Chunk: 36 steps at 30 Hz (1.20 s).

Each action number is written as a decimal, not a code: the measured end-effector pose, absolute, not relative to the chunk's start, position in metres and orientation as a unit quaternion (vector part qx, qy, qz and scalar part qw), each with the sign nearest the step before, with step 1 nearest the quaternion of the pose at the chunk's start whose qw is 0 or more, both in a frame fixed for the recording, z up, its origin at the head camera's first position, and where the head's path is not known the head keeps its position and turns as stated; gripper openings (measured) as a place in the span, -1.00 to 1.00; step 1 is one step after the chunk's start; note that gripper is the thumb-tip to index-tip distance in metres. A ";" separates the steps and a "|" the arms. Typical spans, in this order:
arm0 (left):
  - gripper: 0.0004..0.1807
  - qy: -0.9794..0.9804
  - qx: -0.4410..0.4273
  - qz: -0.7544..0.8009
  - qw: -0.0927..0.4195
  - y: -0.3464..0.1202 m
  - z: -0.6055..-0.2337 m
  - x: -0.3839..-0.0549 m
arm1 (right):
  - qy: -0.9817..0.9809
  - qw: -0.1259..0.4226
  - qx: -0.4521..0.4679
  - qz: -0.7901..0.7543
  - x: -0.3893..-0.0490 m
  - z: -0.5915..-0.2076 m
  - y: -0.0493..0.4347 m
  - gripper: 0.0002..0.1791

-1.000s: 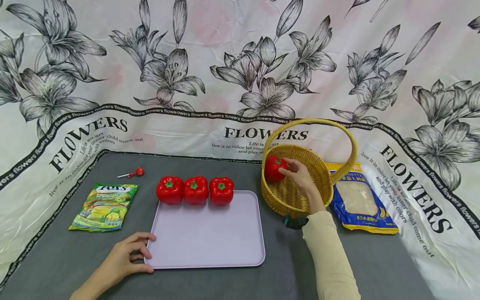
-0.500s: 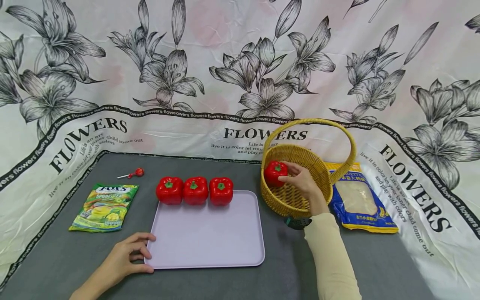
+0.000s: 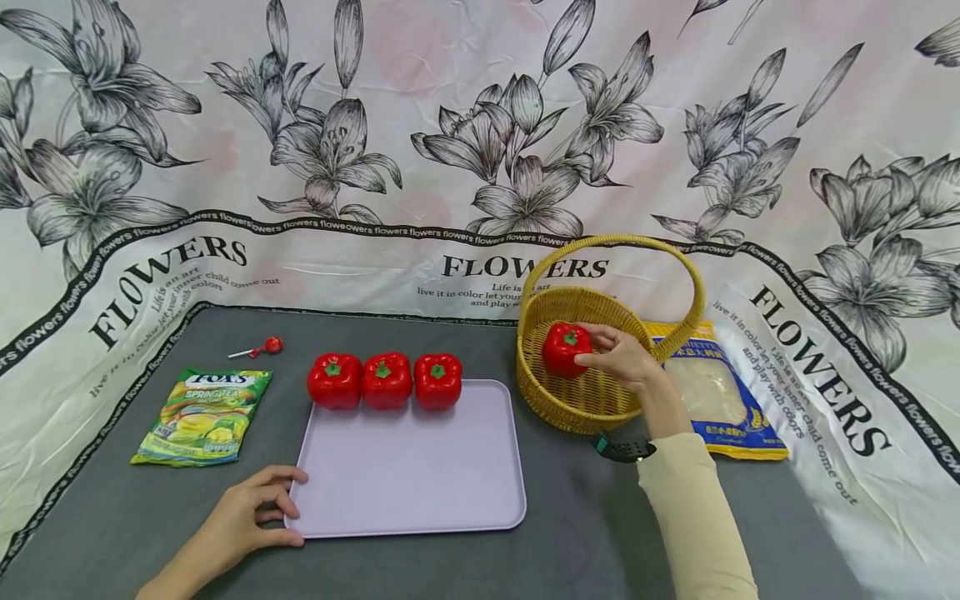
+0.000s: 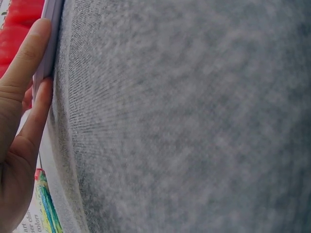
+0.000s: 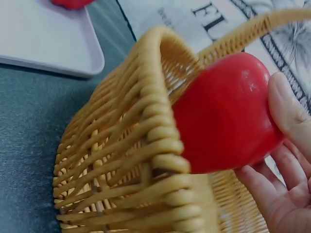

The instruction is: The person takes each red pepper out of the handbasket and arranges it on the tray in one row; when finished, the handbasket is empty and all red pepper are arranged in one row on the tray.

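Observation:
My right hand grips a red bell pepper with a green stem by its right side. The pepper is over the opening of a yellow wicker basket; in the right wrist view the red pepper shows beside the woven rim, thumb on one side and fingers beneath. At the left, my left hand holds the near left edge of a pale lilac tray, thumb at the corner and fingers on the rim. Three more bell peppers stand in a row along the tray's far edge.
A green candy bag lies left of the tray, with a red lollipop behind it. Right of the basket is a blue and yellow food packet, partly hidden by the right arm. The basket's tall handle arches over it. A floral cloth hangs behind.
My right hand has drawn the bell pepper from the basket's left side rightward and slightly toward me. My left hand stays at the tray's edge. The head view has shifted slightly.

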<state>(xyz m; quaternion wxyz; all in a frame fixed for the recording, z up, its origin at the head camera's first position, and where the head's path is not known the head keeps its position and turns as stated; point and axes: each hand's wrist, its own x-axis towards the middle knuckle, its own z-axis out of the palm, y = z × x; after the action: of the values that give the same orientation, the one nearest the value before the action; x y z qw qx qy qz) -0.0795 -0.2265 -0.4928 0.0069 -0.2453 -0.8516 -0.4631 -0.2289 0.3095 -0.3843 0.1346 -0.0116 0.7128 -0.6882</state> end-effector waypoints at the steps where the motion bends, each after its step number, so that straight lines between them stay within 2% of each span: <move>1: -0.68 -0.854 -0.243 -0.461 0.005 -0.227 -0.492 -0.079 | 0.712 0.137 -0.013 -0.689 -0.227 -0.381 0.309 -0.36; 6: -0.69 -0.863 -0.229 -0.450 -0.005 -0.226 -0.491 -0.080 | 0.700 0.142 -0.040 -0.699 -0.219 -0.369 0.304 -0.45; 16: -0.67 -0.855 -0.238 -0.461 0.010 -0.227 -0.493 -0.078 | 0.713 0.155 -0.112 -0.674 -0.206 -0.355 0.273 -0.40; 22: -0.67 -0.853 -0.243 -0.462 0.017 -0.227 -0.494 -0.079 | 0.733 0.180 -0.159 -0.637 -0.211 -0.361 0.256 -0.28; 30: -0.69 -0.853 -0.239 -0.464 0.000 -0.227 -0.493 -0.079 | 0.756 0.207 -0.183 -0.593 -0.225 -0.376 0.240 -0.30; 36: -0.69 -0.855 -0.236 -0.462 -0.010 -0.227 -0.491 -0.079 | 0.788 0.204 -0.185 -0.550 -0.230 -0.380 0.231 -0.25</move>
<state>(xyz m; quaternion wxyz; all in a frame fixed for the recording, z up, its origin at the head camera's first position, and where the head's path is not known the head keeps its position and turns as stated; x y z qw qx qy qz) -0.0787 -0.2272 -0.4912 -0.0096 -0.2361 -0.8550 -0.4616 -0.2302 0.2311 -0.3800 0.2042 -0.1853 0.7880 -0.5505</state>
